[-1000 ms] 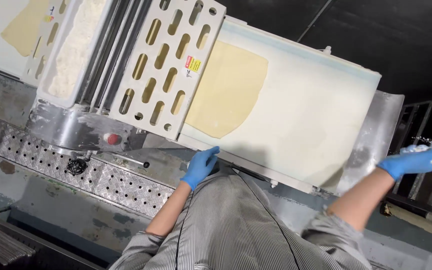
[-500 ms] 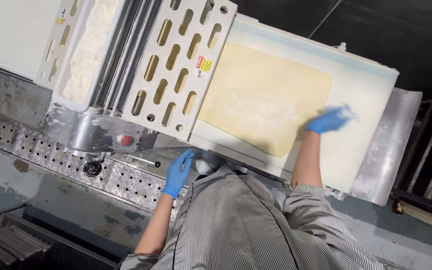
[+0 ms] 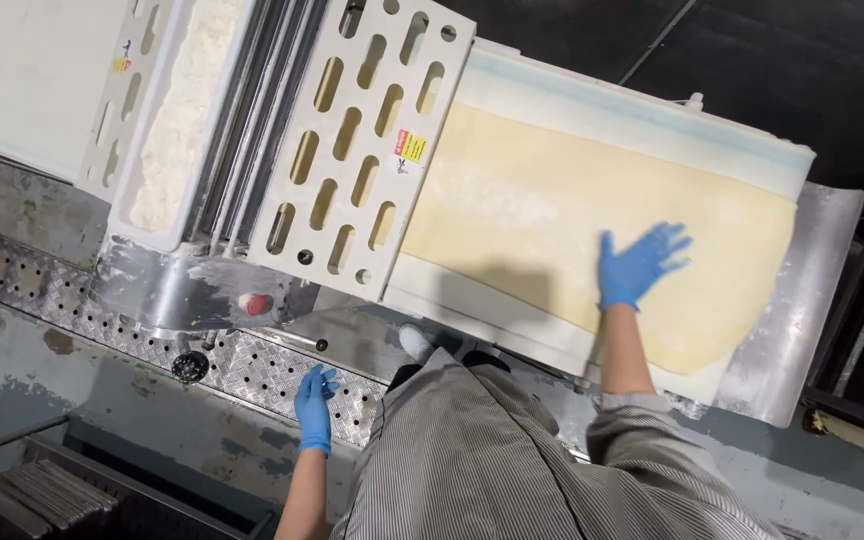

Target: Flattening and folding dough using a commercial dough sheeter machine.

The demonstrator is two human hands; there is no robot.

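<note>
Dough sheeting station, seen from overhead.
Left hand (image 3: 314, 407) in blue glove is hanging spread and empty beside the perforated steel ledge (image 3: 252, 362); right hand (image 3: 636, 264), fingers splayed flat, is pressing on the pale yellow dough sheet (image 3: 592, 215), which is lying on the white conveyor belt (image 3: 642, 118) beside the slotted white roller guard (image 3: 357, 150).

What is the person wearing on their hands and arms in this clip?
Both the left hand and right hand wear thin blue disposable gloves ending at the wrists. The forearms are bare; short sleeves of a grey, finely striped top end near the elbows.
</note>
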